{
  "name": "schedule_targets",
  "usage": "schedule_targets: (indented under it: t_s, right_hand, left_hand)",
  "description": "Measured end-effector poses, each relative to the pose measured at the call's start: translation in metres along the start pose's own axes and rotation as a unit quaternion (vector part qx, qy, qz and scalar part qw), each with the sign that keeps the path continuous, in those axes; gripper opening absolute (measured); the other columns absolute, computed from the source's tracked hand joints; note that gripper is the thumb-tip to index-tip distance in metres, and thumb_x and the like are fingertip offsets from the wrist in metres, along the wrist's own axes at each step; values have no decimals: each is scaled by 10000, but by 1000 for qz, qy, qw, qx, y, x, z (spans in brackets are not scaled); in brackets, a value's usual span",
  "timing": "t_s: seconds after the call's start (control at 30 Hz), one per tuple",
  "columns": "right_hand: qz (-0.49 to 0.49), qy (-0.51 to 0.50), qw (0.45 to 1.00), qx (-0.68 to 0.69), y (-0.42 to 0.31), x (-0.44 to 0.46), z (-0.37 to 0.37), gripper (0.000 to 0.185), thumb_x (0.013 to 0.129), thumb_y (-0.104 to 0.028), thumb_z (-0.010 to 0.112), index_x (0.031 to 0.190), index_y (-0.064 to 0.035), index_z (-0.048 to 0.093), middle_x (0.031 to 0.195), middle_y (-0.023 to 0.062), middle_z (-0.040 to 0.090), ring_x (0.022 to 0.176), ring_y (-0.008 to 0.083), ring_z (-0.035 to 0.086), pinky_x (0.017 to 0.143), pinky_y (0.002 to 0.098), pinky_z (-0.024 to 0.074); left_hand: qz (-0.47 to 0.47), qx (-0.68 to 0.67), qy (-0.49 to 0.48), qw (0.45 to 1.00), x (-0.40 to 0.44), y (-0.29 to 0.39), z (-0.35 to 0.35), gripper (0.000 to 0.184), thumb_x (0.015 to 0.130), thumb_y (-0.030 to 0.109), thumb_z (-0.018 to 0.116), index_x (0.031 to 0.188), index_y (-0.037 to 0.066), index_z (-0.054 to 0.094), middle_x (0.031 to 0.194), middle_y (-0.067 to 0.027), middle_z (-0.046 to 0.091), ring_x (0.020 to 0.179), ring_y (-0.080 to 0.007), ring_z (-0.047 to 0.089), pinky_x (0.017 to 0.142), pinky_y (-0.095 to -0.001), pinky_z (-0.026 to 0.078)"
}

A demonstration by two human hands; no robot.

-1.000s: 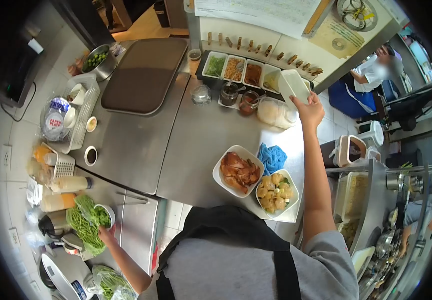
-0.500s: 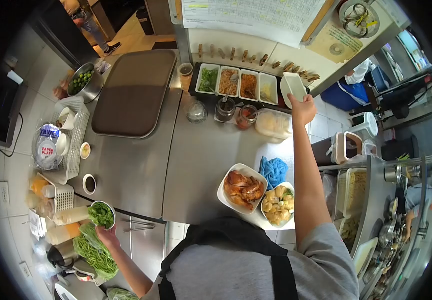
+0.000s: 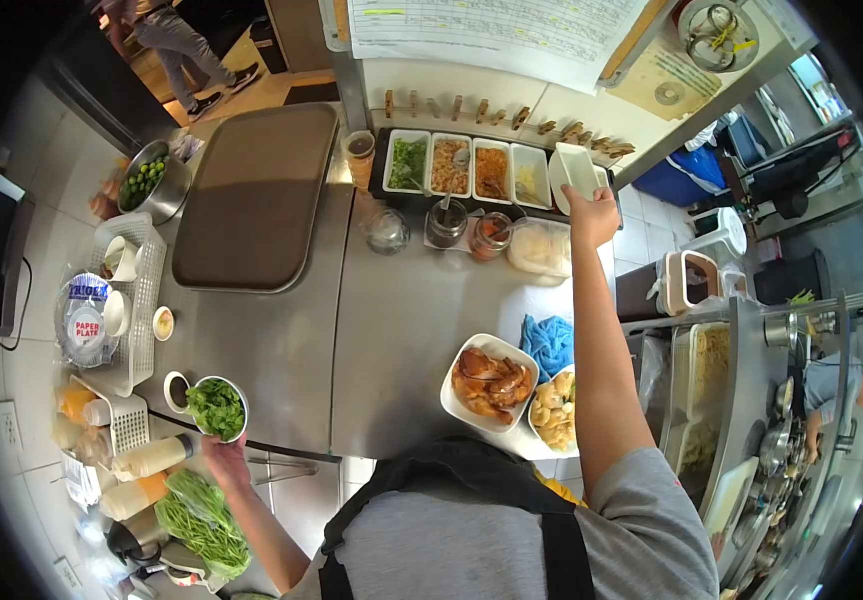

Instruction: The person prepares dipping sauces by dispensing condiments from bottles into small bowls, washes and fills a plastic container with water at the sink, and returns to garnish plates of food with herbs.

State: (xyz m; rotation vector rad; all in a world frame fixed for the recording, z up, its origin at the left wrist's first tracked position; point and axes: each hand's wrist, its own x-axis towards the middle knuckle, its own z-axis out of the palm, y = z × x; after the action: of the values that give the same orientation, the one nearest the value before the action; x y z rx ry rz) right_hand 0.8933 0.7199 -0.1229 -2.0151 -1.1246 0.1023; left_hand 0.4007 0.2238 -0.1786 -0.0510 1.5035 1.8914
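My left hand (image 3: 224, 455) is closed on the rim and underside of a white bowl (image 3: 242, 428) filled with chopped green leaves (image 3: 216, 405). A small cup of dark sauce (image 3: 177, 392) stands just beside that bowl. My right arm reaches across the table, and my right hand (image 3: 594, 212) grips the near end of a white rectangular container (image 3: 574, 165) at the right end of the topping row. Little shows inside this container. Nearby in the row are containers of green onion (image 3: 409, 160), brown bits (image 3: 451, 165), orange bits (image 3: 493, 168) and something pale yellow (image 3: 530, 175).
A brown tray (image 3: 252, 200) lies at left. Dishes of roast chicken (image 3: 492, 385) and pale chunks (image 3: 554, 412) sit near my body, beside a blue cloth (image 3: 548, 345). Jars (image 3: 447, 225) stand before the toppings. A person (image 3: 177, 50) is beyond the doorway; another (image 3: 837, 390) is at right.
My left hand has brought the bowl of greens up and right, close to the sauce cup. My right hand stays on the white container, shifted slightly left. The person in the doorway has stepped further into view.
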Motion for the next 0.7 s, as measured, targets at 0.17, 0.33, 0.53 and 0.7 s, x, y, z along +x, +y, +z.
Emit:
schedule_targets:
  t_s: [0.17, 0.33, 0.53, 0.7]
  right_hand:
    - [-35, 42, 998, 11, 7, 1, 19, 474, 474, -335, 804, 600, -91, 418, 651, 94, 553, 706, 321, 522, 689, 434, 426]
    - [-43, 100, 993, -35, 10, -4, 35, 447, 469, -333, 802, 626, -96, 457, 675, 98, 567, 742, 330, 527, 768, 461, 399]
    - [-24, 114, 993, -8, 18, -8, 54, 441, 466, -338, 802, 648, -96, 482, 708, 98, 572, 830, 331, 514, 849, 461, 368]
    - [-1, 123, 992, -17, 20, -12, 63, 475, 455, -362, 829, 654, -92, 494, 703, 84, 561, 858, 319, 488, 856, 449, 365]
  left_hand:
    - [-11, -24, -16, 1000, 3, 3, 14, 353, 815, 147, 495, 1145, 23, 510, 1148, -109, 602, 958, -246, 639, 735, -380, 591]
    - [-11, -12, -13, 1000, 7, 13, 32, 358, 822, 142, 492, 1155, 11, 503, 1148, -118, 600, 949, -260, 643, 736, -389, 599]
    - [-12, -3, -32, 999, 21, 24, 54, 394, 821, 143, 494, 1193, 12, 492, 1167, -112, 591, 977, -260, 635, 741, -394, 602]
    - [-6, 42, -64, 997, 42, 22, 59, 386, 818, 147, 490, 1185, 29, 500, 1196, -106, 578, 1020, -246, 618, 780, -400, 586]
